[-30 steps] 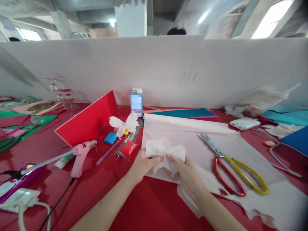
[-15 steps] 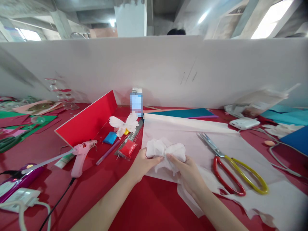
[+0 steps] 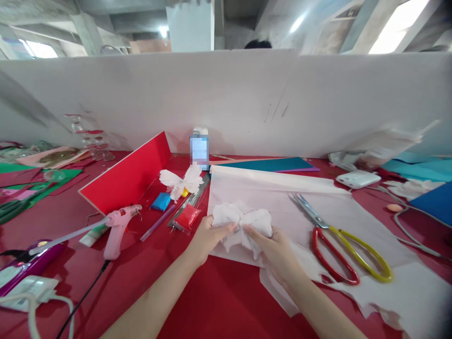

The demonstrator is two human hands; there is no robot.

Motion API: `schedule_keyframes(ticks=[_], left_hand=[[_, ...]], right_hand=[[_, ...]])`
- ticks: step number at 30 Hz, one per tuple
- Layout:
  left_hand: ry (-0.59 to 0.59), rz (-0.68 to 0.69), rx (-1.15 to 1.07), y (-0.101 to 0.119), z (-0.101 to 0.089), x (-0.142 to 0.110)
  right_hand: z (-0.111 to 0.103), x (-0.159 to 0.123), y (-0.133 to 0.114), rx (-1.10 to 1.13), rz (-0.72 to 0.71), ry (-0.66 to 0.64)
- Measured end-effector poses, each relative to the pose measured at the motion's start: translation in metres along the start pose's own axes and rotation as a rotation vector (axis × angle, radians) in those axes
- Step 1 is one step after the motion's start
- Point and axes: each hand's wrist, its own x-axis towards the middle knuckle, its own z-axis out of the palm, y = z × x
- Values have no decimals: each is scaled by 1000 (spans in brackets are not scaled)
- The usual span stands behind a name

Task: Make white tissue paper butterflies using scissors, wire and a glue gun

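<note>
Red table (image 3: 141, 292) underneath everything. White sheet (image 3: 268, 193) on it, thin, rolled or folded along the far edge, ragged near the right corner. Red board (image 3: 130, 172) stands tilted, left of the sheet. Big scissors (image 3: 320, 223), red and yellow handles, lie on the sheet's right part, untouched. Pink glue gun (image 3: 117, 233) on the table, well left of the sheet.

White butterfly-shaped piece (image 3: 241, 217) is held over the sheet's near edge; can't tell if it touches it. Left hand (image 3: 207, 239) and right hand (image 3: 274, 247) both have it, narrow pinch, thumbs in front close to the gathered middle, one each side. Fingers behind mostly hidden.

Handling, judged by look: very light, soft, thin, probably papery; wings would crease or tear easily, lower tails droop. Not likely slippery. Best hold is the bunched centre, light pressure; avoid the wing rims, too floppy to steer by.

Smaller stuff: second white butterfly (image 3: 176, 182) just left of the sheet, red packet (image 3: 187, 217) beside the sheet's left edge, blue packet (image 3: 161, 201) farther left.
</note>
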Motion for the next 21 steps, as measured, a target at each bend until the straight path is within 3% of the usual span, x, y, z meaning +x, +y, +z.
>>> schedule_keyframes(ticks=[21], left_hand=[[6,-19,-44,-2,-2,0]], right_hand=[[0,1,1,13,-32,-37]])
